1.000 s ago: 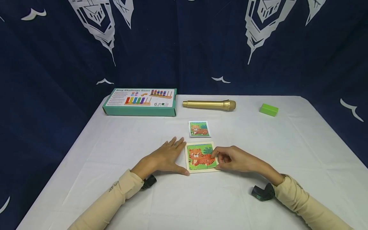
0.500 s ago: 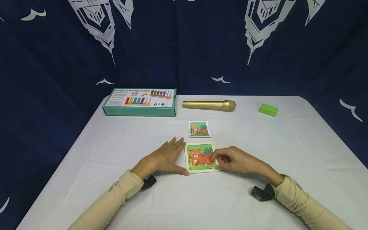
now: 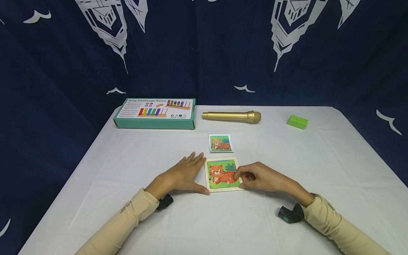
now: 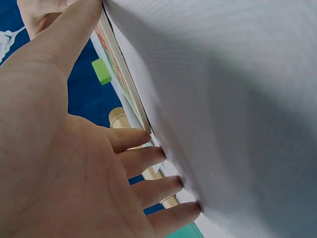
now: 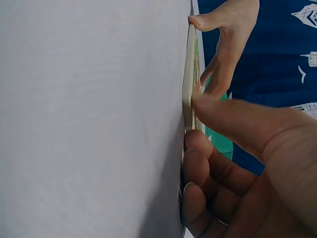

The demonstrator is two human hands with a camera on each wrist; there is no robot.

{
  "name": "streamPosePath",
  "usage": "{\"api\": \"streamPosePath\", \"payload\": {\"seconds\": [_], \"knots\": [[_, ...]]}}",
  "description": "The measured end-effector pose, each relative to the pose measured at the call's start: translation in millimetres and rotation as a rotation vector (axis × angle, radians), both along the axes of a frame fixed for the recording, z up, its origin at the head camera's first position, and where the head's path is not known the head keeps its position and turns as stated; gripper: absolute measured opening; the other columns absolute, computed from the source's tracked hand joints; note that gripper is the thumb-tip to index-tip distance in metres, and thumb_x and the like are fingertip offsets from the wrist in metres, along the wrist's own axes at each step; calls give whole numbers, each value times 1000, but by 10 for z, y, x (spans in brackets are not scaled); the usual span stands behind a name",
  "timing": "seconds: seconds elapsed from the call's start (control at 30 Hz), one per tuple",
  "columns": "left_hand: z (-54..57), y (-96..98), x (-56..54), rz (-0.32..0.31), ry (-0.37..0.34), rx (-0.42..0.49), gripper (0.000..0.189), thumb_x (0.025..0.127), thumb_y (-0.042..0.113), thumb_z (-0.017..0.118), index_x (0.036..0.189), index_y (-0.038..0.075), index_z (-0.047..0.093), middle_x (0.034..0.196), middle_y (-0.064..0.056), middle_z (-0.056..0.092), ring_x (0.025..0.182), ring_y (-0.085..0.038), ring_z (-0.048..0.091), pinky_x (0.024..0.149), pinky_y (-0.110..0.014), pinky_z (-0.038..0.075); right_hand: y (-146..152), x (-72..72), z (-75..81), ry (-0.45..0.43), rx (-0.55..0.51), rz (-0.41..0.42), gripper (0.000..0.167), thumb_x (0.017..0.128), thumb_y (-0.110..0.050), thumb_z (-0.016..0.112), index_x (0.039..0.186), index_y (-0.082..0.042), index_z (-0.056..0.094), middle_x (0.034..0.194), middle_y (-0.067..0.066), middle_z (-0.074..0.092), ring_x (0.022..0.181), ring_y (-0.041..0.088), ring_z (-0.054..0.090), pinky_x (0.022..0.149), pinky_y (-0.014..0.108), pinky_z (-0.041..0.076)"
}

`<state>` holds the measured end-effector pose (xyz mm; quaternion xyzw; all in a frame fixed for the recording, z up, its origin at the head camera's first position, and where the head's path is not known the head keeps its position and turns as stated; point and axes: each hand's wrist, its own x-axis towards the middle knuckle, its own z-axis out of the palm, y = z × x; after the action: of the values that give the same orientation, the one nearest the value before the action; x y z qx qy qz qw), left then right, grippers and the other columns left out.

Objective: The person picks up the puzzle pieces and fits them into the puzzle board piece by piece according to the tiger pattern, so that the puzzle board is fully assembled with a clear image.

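Observation:
A square wooden tiger puzzle (image 3: 220, 173) in a pale frame lies on the white table in the head view. My left hand (image 3: 183, 175) rests with spread fingers at its left side, thumb at the near left corner and index finger at the far left. My right hand (image 3: 259, 176) has thumb and curled index finger on the lower right puzzle piece (image 3: 234, 183), pinching it at the right edge of the frame. In the right wrist view, the right thumb (image 5: 218, 109) lies on the puzzle's edge while the other fingers curl beside it on the table.
A small tiger picture card (image 3: 221, 143) lies just beyond the puzzle. Farther back are a green game box (image 3: 154, 123), a gold microphone (image 3: 229, 116) and a green block (image 3: 298, 122). A dark blue patterned curtain (image 3: 197, 53) hangs behind the table.
The lower right piece has settled lower and lines up more closely with the tiger picture. Both hands keep nearly the same place.

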<state>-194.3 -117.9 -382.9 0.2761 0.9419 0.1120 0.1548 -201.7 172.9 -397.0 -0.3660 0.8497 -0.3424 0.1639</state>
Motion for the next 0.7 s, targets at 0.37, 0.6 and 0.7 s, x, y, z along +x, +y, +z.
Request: {"api": "streamPosePath", "payload": {"seconds": [0.37,0.6,0.7], "knots": [[7,-4,5,-7,-5,6,115,71,70,68,152,4,21,160,-11,13,147,-34,7,117,-51,14,-11,16,24,8,14,-5,15,86,-11,71,98,-19,69,69,-10,49,63,3,45,54,17,36],[9,1,-3,-9,-1,-2,115,71,71,68,152,4,21,160,-11,13,147,-34,7,117,-51,14,0,18,26,11,22,-9,14,90,-11,66,99,-21,69,76,-10,57,64,4,46,56,18,37],[10,-2,-3,-6,-8,-2,116,71,71,68,153,5,20,160,-10,12,147,-33,6,117,-50,13,16,16,25,1,10,-1,14,92,-13,64,102,-21,69,82,-9,61,66,5,47,58,19,39]]}}
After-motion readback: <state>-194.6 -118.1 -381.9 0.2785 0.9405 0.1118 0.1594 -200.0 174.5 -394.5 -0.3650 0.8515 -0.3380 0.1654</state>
